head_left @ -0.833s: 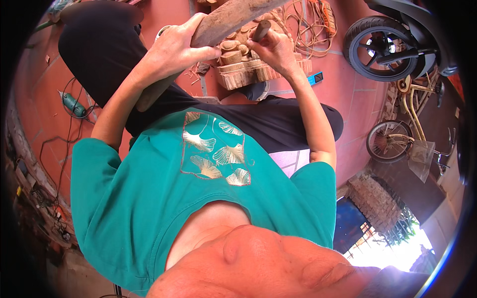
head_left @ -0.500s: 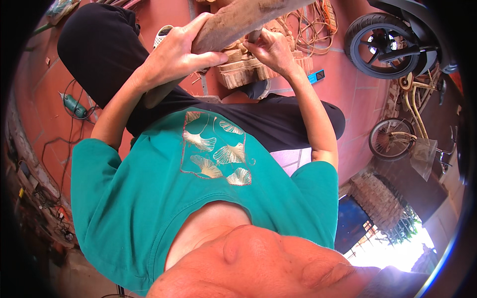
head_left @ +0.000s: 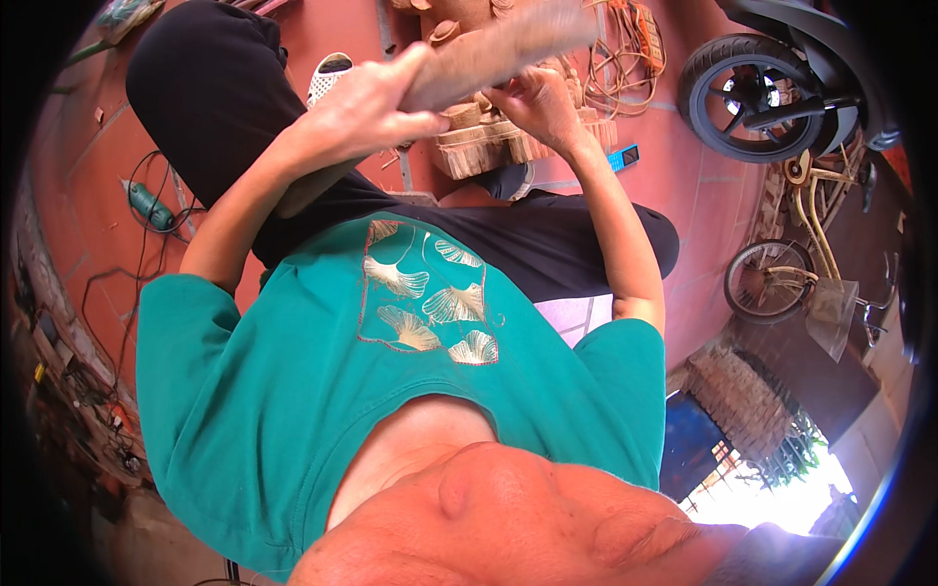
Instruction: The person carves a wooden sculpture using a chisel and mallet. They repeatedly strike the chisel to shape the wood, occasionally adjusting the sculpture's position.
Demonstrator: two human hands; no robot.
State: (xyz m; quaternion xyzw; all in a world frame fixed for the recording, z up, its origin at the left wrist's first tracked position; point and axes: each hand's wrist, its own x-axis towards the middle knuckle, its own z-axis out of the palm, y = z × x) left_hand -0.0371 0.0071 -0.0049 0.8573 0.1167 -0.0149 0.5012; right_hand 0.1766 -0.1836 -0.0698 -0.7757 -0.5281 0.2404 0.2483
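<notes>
My left hand point(head_left: 366, 109) is closed round a long, flat wooden mallet point(head_left: 503, 54), its far end smeared by motion. The mallet slants up to the right and passes over the top of my right hand point(head_left: 539, 105). My right fist is closed round a chisel, whose handle end is hidden by the mallet; its blade does not show. Below both hands lies a carved wooden piece point(head_left: 471, 148) with rounded relief and a rough, grooved edge. It rests on the floor close in front of my folded legs.
A blue phone point(head_left: 623, 157) lies right of the carving, near a coiled orange cord point(head_left: 625, 59). A green power tool point(head_left: 149, 207) with its cable is at the left. A motorbike wheel point(head_left: 747, 98) and a bicycle point(head_left: 772, 276) stand at the right. Red tiles point(head_left: 699, 195) cover the floor.
The mallet has swung down and away from me, over the top of my right hand, covering the chisel handle's end that showed before. My right hand stays nearly in place.
</notes>
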